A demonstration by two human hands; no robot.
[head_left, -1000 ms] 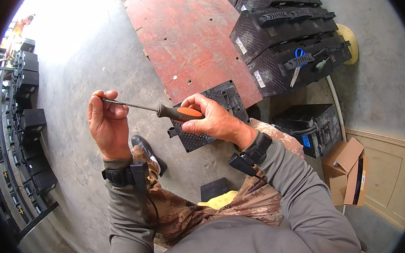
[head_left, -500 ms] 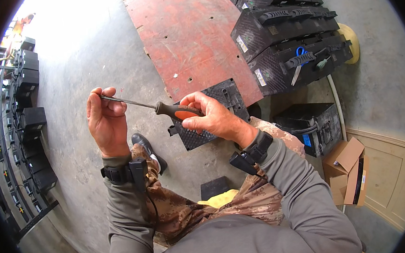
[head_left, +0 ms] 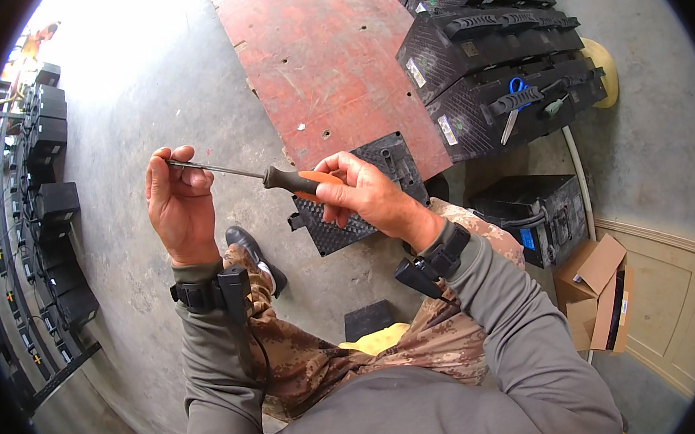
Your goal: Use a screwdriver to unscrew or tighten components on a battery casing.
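Between my two hands a screwdriver (head_left: 281,179) with a dark and orange handle is held nearly level. My right hand (head_left: 366,192) grips the end of its handle, thumb and fingers closed around it. At the far end of the shaft, my left hand (head_left: 181,204) pinches the tip between thumb and fingers; the tip itself is hidden. Beneath my right hand lies a black textured battery case or cover (head_left: 354,234), at the near edge of a red board (head_left: 326,77). My right hand and forearm hide part of it.
Large black battery-like boxes (head_left: 483,48) stand at the back right, with blue-handled scissors (head_left: 514,108) on one. Another black box (head_left: 531,215) and an open cardboard box (head_left: 594,293) are at the right. A rack of black units (head_left: 55,202) lines the left.
The screwdriver has turned about its length, shifting the orange patch on its handle. My right fingers have rolled with it, and both hands have moved slightly left.
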